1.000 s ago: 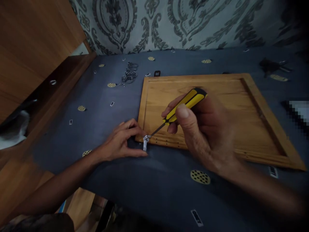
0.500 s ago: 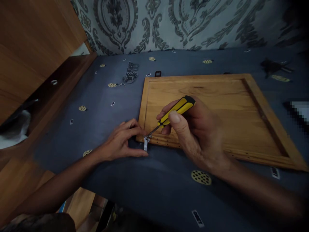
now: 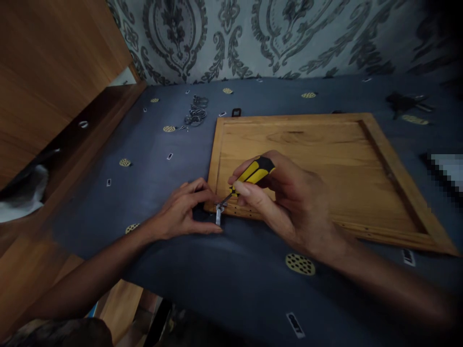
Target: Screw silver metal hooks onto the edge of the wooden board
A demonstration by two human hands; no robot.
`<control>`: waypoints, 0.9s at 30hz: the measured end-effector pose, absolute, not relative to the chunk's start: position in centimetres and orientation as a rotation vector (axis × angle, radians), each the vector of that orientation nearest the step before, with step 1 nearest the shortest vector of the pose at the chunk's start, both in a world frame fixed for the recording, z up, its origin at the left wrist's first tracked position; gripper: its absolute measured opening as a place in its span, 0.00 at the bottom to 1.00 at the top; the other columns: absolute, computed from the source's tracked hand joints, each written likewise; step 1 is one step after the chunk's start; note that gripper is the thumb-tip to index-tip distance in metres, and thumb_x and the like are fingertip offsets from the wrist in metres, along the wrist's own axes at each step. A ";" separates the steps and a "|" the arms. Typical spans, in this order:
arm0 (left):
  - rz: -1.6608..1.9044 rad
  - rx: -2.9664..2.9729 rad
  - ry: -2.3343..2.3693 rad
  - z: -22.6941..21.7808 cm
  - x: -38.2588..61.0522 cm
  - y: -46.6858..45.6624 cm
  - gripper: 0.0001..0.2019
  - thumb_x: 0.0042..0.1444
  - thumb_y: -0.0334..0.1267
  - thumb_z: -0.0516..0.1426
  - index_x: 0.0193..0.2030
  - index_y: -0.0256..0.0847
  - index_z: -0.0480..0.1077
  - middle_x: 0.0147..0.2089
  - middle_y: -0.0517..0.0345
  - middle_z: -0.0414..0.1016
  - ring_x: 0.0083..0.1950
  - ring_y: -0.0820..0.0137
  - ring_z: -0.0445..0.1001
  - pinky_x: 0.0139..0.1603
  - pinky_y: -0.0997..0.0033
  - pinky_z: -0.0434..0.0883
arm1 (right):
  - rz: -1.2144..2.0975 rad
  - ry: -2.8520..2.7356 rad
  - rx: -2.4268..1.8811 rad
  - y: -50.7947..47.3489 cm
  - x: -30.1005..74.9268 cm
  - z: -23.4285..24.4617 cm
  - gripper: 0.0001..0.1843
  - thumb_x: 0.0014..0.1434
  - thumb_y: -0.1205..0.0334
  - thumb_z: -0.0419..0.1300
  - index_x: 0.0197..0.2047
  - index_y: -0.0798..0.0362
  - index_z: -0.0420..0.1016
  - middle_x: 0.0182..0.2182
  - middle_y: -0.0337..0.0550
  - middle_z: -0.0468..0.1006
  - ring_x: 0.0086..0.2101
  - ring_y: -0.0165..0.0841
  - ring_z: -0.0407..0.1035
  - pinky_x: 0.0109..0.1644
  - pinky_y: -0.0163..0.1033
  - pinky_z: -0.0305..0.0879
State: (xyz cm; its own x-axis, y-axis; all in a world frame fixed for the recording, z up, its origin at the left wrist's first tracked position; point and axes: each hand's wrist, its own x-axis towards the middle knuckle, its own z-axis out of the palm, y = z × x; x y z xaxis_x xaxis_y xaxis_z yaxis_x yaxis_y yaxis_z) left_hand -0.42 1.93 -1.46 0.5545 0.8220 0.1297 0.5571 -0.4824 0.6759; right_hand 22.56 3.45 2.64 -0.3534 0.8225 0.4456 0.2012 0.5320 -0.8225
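A wooden cabinet door [image 3: 325,159] lies flat on a blue patterned cloth [image 3: 224,284]. At its near left corner sits a small metal hinge [image 3: 218,213]. My left hand [image 3: 181,212] pinches that hinge against the door's edge with thumb and fingers. My right hand [image 3: 289,202] is closed round a yellow and black screwdriver [image 3: 249,176], whose tip rests on the hinge. A row of small holes runs along the door's near rail beside the tip.
A heap of metal hardware [image 3: 195,113] lies on the cloth at the back left. A wooden cabinet [image 3: 50,72] stands at the left. A dark object [image 3: 403,102] lies at the far right. Patterned wallpaper closes the back.
My right hand has slid down the screwdriver toward the hinge, covering more of the handle, which now stands steeper. My left hand has stayed on the hinge.
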 end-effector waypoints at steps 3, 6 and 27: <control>0.602 2.233 1.110 -1.7 -0.5 2.0 0.26 0.55 0.57 0.69 0.53 0.42 0.77 0.45 0.54 0.72 0.46 0.61 0.73 0.47 0.62 0.68 | 0.803 -1.884 -0.795 3.6 22.4 3.2 0.17 0.64 0.44 0.67 0.33 0.45 0.71 0.27 0.37 0.75 0.26 0.35 0.69 0.29 0.43 0.63; 0.581 2.243 1.132 -1.8 -0.6 2.0 0.27 0.54 0.59 0.69 0.53 0.42 0.77 0.47 0.53 0.74 0.49 0.59 0.73 0.50 0.60 0.70 | 0.868 -1.864 -0.784 4.0 22.0 3.6 0.18 0.63 0.45 0.68 0.31 0.46 0.70 0.25 0.36 0.73 0.25 0.33 0.68 0.26 0.41 0.61; 0.591 2.224 1.161 -2.4 -0.7 2.1 0.28 0.52 0.59 0.69 0.54 0.45 0.77 0.50 0.52 0.75 0.53 0.55 0.74 0.58 0.52 0.71 | 0.960 -1.917 -0.722 4.6 22.1 4.0 0.21 0.63 0.45 0.68 0.29 0.49 0.68 0.23 0.32 0.71 0.24 0.28 0.66 0.26 0.37 0.60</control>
